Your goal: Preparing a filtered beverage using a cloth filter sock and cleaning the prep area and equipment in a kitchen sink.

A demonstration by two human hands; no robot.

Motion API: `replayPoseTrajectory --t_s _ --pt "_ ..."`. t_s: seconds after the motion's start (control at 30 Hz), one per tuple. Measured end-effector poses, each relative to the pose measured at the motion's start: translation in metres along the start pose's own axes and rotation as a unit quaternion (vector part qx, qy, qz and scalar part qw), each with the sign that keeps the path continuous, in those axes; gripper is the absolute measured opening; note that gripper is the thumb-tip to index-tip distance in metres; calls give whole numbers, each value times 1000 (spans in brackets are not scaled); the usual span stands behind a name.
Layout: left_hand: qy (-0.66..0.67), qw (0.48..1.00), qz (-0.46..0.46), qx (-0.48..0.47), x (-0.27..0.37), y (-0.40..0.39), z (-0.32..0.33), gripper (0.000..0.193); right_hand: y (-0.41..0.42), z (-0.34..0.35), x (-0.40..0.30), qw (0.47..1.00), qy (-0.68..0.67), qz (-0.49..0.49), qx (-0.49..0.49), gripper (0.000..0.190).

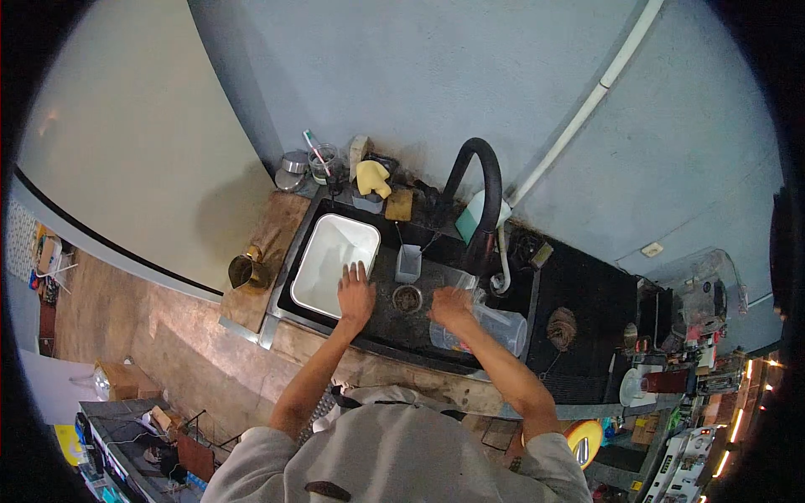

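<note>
My left hand point(356, 297) reaches over the near right rim of a white rectangular basin point(314, 270), fingers spread and nothing in them. The basin stands in the left part of a black sink point(377, 327). Curled fingers show on my right hand point(451, 307), which is among clear plastic pitchers at the sink's right side. One clear pitcher point(510, 330) lies on its side by my right wrist; whether my fingers grip a handle is hidden. Between the hands is the round drain point(407, 298), with a small translucent square container point(409, 263) behind it.
A black gooseneck faucet point(481, 151) arches over the sink's back right. Behind the sink sit a yellow cloth point(373, 178), a sponge point(399, 205) and a glass jar point(324, 160). A brass-coloured pitcher point(247, 271) stands on the left wooden board point(283, 226). A brown scrubber point(561, 328) lies on the right counter.
</note>
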State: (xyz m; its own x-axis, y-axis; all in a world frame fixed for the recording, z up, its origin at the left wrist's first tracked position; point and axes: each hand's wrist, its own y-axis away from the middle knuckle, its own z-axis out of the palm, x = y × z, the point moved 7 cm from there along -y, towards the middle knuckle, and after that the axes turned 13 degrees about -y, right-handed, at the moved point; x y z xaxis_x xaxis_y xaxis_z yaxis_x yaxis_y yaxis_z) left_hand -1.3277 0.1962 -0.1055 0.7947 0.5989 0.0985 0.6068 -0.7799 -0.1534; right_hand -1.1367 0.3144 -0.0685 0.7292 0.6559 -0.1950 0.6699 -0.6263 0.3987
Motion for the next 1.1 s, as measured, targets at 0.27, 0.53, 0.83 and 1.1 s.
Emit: replayPoseTrajectory --t_s 0.27,0.53,0.83,1.1 --pt "-57 991 106 -54 30 27 9 51 52 -61 39 983 -159 57 72 69" --pt "-44 990 103 -85 17 28 8 37 107 -25 92 884 -368 69 280 38" --pt "77 990 115 5 34 47 -30 39 90 4 106 799 -495 84 330 39" --pt "54 994 98 -4 19 49 -20 41 87 -34 56 799 -495 40 340 31"
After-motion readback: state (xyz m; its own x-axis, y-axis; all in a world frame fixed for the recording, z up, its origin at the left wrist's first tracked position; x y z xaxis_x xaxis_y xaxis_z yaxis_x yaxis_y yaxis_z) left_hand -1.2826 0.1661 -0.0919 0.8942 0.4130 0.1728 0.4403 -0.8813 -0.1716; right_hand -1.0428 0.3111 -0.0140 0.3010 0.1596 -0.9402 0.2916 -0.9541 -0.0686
